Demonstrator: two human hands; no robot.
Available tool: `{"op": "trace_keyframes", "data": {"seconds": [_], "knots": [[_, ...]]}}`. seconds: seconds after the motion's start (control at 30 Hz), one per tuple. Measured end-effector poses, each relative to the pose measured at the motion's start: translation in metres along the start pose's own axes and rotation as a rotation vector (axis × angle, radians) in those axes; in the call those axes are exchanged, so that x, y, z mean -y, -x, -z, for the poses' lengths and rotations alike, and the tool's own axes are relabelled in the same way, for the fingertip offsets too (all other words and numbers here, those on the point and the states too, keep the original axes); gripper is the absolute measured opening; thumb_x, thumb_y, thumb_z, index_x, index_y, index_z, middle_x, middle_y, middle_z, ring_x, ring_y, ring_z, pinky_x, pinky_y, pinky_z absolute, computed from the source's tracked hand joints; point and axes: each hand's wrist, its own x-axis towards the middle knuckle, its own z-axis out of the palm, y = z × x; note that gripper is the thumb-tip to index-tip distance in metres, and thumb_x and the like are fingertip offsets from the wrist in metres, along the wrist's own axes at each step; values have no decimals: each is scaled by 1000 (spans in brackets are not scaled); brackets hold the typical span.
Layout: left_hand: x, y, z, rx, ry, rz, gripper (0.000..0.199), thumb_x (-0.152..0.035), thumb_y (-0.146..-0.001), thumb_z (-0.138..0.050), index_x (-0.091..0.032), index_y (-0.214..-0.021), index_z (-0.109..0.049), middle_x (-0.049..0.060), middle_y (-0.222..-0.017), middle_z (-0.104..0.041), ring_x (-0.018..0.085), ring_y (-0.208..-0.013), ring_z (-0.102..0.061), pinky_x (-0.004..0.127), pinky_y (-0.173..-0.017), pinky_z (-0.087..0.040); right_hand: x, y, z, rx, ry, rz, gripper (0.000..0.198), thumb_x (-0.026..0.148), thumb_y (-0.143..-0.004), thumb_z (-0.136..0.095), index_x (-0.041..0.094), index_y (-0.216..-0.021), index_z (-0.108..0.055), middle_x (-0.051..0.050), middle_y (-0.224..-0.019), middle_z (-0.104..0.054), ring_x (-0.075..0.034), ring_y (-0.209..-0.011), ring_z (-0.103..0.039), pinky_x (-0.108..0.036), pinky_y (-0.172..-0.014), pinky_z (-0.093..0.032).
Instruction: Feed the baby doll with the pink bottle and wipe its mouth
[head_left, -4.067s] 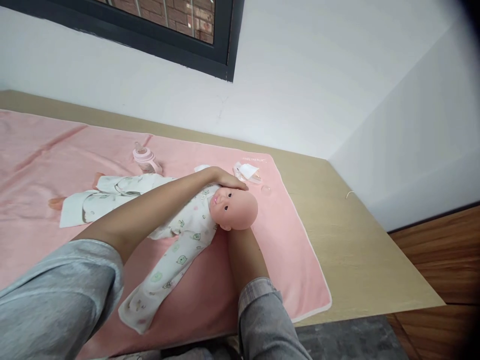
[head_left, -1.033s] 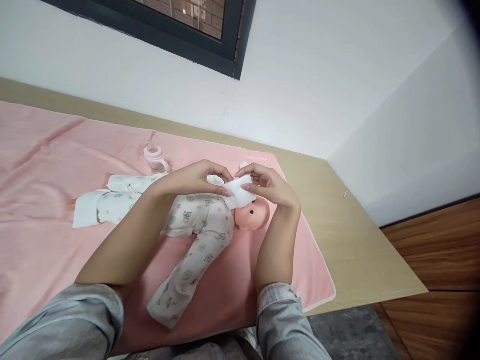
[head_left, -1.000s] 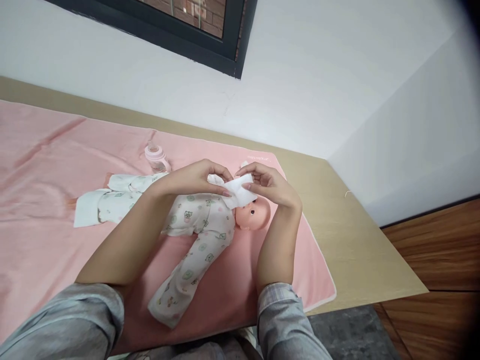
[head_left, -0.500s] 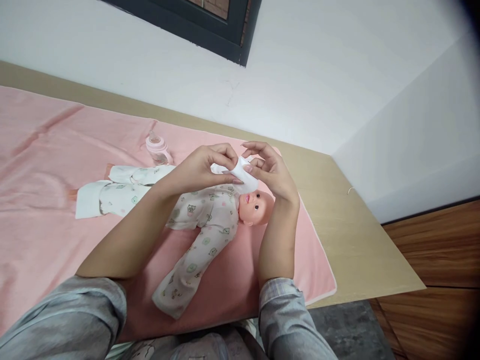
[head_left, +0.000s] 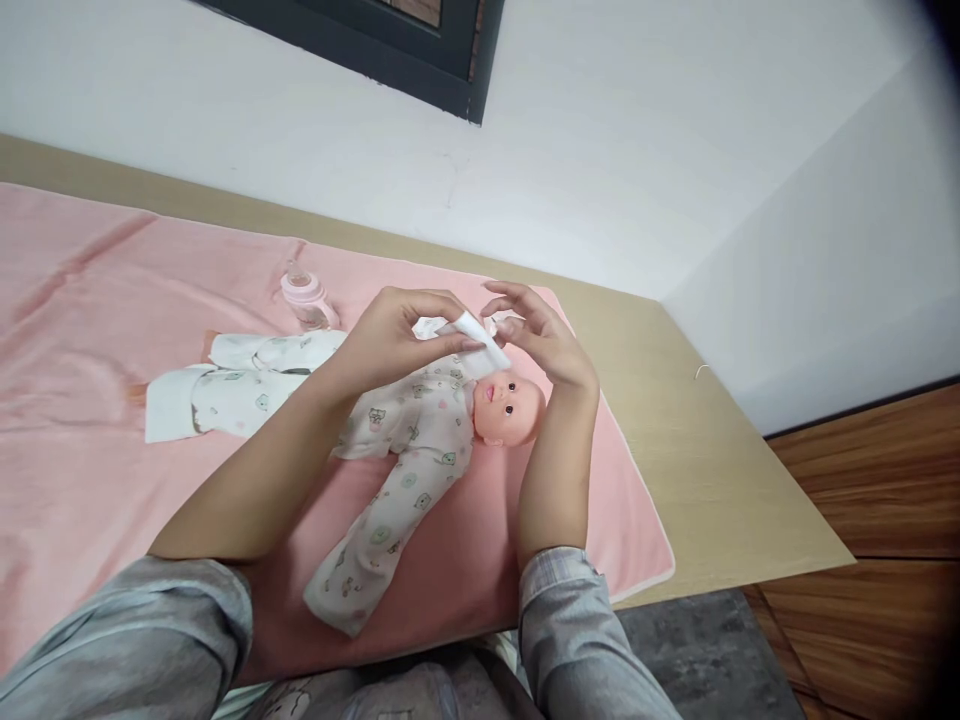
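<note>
A baby doll (head_left: 405, 420) in white printed clothes lies on its back, its head toward the right. Above its neck and chest, my left hand (head_left: 416, 335) pinches a folded white tissue or thin cloth (head_left: 484, 345) between thumb and fingers. Close by on the other side of the cloth is my right hand (head_left: 544, 335), its fingers bent and apart over the doll's head. Whether its thumb still touches the cloth's edge is hard to see. The doll's far arm is mostly hidden behind my hands.
A pink baby bottle (head_left: 307, 298) lies tilted by the doll's legs. Under everything is a pink blanket (head_left: 97, 300) on a wooden tabletop (head_left: 675, 450). A white wall with a dark window frame (head_left: 450, 85) stands behind, and wood-grain panels (head_left: 877, 480) are at the right.
My right thumb has come off the middle of the cloth, and the cloth now stands as a narrower fold in my left hand. The view has shifted slightly.
</note>
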Motion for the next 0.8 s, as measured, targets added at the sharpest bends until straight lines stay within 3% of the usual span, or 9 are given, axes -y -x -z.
{"op": "trace_keyframes", "data": {"seconds": [0.1, 0.27, 0.43, 0.6, 0.8], "knots": [[10, -1, 3, 209, -73, 152, 23, -39, -90, -66, -17, -85, -70, 1, -83, -68, 18, -80, -62, 27, -75, -48, -23, 3, 25, -143, -66, -50, 49, 49, -80, -71, 29, -123, -60, -2, -107, -65, -13, -87, -60, -30, -86, -54], [24, -6, -5, 463, -273, 213, 26, -36, -89, -56, -15, -73, -60, -2, -69, -56, 14, -64, -51, 25, -59, -37, -87, 12, 52, -254, -325, -163, 46, 46, -76, -74, 30, -117, -63, 1, -105, -68, -9, -78, -61, -27, -86, -54], [25, -6, -21, 543, -321, 257, 19, -28, -83, -54, -16, -68, -52, -2, -65, -52, 14, -61, -48, 25, -56, -32, -138, 17, 44, -266, -524, -294, 53, 42, -69, -78, 27, -118, -62, -3, -109, -71, -15, -92, -67, -36, -94, -54], [26, -2, -31, 587, -370, 263, 14, -24, -82, -53, -18, -70, -54, -2, -68, -57, 15, -62, -52, 26, -56, -33, -156, 12, 36, -300, -581, -304, 50, 38, -72, -76, 27, -119, -62, -3, -113, -71, -16, -100, -68, -37, -101, -52], [19, -1, -37, 621, -583, 220, 15, -19, -82, -51, -19, -67, -47, 0, -64, -53, 18, -59, -50, 28, -55, -29, -173, 7, 40, -359, -644, -289, 44, 37, -74, -74, 28, -115, -62, -1, -110, -72, -14, -94, -69, -33, -96, -55]]}}
